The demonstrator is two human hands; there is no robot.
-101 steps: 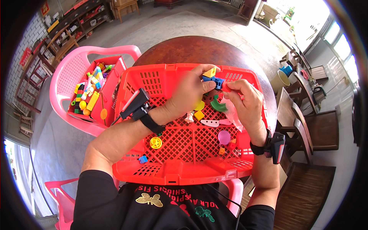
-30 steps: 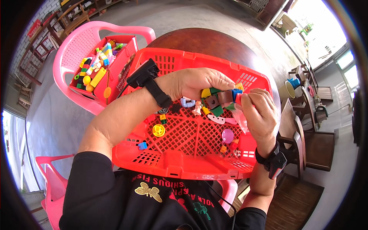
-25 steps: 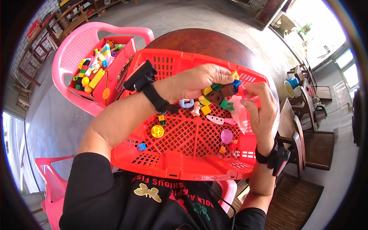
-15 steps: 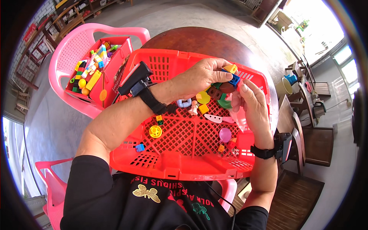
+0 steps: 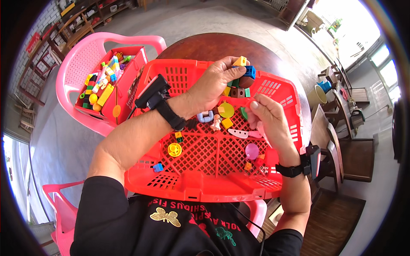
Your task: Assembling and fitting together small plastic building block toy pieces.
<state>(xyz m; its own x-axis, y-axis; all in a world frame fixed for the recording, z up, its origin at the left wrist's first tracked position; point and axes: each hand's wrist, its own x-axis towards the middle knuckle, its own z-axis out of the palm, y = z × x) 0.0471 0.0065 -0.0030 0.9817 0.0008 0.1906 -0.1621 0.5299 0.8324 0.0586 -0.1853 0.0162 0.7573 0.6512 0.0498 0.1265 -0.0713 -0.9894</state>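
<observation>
My left hand (image 5: 212,87) pinches a blue toy brick (image 5: 250,72) with a yellow sloped brick (image 5: 240,61) on it, above the far side of a red plastic basket (image 5: 205,187). Fingers closed, my right hand (image 5: 270,121) grips a red toy piece (image 5: 239,101) whose shape is partly hidden. Below the hands lie a yellow round piece (image 5: 226,110), a small doll (image 5: 216,123), a yellow brick (image 5: 226,123) and a white and pink toy knife (image 5: 239,133). Nearer me are a yellow wheel-like piece (image 5: 174,149), a purple round piece (image 5: 251,150) and a blue brick (image 5: 158,167).
The basket rests on a round brown table (image 5: 205,45). At left, a pink plastic chair (image 5: 74,72) carries a red box (image 5: 124,98) of mixed toy bricks. Another pink chair (image 5: 66,209) stands lower left, with dark wooden furniture (image 5: 354,160) along the right.
My left hand has moved the blue brick farther away and slightly left. The right hand has shifted slightly left, and its red piece is now apart from the blue brick.
</observation>
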